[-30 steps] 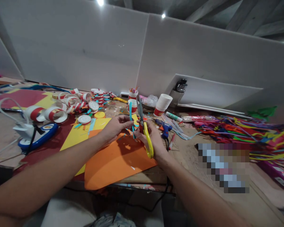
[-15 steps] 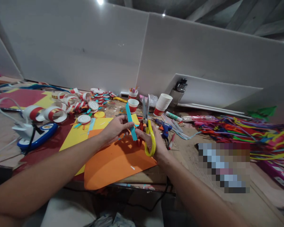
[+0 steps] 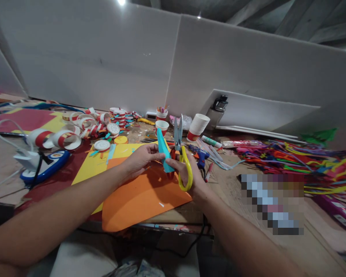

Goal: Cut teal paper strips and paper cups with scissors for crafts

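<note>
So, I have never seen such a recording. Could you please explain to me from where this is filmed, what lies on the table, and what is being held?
There is no machine here. You look through one camera worn on a person's head, facing forward and down. The left hand pinches a light-blue strip. The right hand holds scissors with the blades apart, pointing upward in the picture.

Below them, on the table, lie an orange sheet and a yellow sheet. Farther back stand a single cup and a leaning stack of cups. Many colourful strands lie at the right. One patch at the right is pixelated, so I cannot tell what it shows.
</note>
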### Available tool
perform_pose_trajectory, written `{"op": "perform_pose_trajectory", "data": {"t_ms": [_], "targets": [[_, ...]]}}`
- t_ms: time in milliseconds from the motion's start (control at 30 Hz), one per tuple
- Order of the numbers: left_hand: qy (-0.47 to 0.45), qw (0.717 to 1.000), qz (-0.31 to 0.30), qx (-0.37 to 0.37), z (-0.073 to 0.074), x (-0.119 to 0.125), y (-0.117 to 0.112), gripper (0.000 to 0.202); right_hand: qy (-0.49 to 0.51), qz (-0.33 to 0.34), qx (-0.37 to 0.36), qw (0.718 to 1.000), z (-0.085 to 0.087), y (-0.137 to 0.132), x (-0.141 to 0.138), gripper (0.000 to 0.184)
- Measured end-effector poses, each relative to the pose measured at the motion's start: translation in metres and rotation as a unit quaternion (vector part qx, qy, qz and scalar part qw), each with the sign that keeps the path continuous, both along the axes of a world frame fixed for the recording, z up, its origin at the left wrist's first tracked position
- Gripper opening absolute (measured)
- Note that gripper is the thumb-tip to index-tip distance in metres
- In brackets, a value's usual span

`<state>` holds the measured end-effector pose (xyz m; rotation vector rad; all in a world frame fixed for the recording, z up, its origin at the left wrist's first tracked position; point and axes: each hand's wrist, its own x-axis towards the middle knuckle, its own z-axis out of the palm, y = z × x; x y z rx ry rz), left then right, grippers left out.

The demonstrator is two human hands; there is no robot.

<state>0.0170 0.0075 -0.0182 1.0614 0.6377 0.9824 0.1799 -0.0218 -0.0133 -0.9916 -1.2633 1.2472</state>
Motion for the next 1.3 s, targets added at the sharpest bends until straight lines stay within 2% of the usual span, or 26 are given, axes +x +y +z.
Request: {"op": "perform_pose_trajectory", "data": {"t_ms": [100,200,300,467,600,767,867,1000,1300], "targets": [[-0.02,0.999,0.028,0.004,0.004,-0.003,0.004,0.029,-0.018,-0.006,-0.006,1.0,0.001,0.0,0.0,0.047],[-0.069,0.992,0.102,0.006,0.014,-0.013,0.014,0.028,-0.07,0.01,-0.016,0.997,0.005,-0.001,0.001,0.043],[-0.121,0.979,0.166,-0.002,0.023,-0.029,0.026,0.023,-0.143,0.047,0.006,0.989,0.011,-0.004,0.005,0.038],[-0.154,0.967,0.204,-0.006,0.029,-0.052,0.039,0.017,-0.252,0.089,0.058,0.962,0.022,-0.006,0.012,0.032],[-0.155,0.964,0.214,-0.003,0.03,-0.058,0.043,0.016,-0.286,0.11,0.066,0.949,0.03,-0.009,0.015,0.033],[-0.124,0.967,0.221,-0.002,0.029,-0.053,0.042,0.016,-0.287,0.149,0.049,0.945,0.036,-0.015,0.015,0.039],[-0.105,0.975,0.198,0.002,0.027,-0.049,0.04,0.016,-0.267,0.169,0.026,0.948,0.036,-0.016,0.014,0.041],[-0.098,0.979,0.179,0.016,0.025,-0.045,0.038,0.018,-0.261,0.168,0.048,0.949,0.035,-0.016,0.013,0.042],[-0.095,0.979,0.179,0.035,0.024,-0.046,0.036,0.021,-0.235,0.161,0.038,0.958,0.031,-0.016,0.011,0.041]]}}
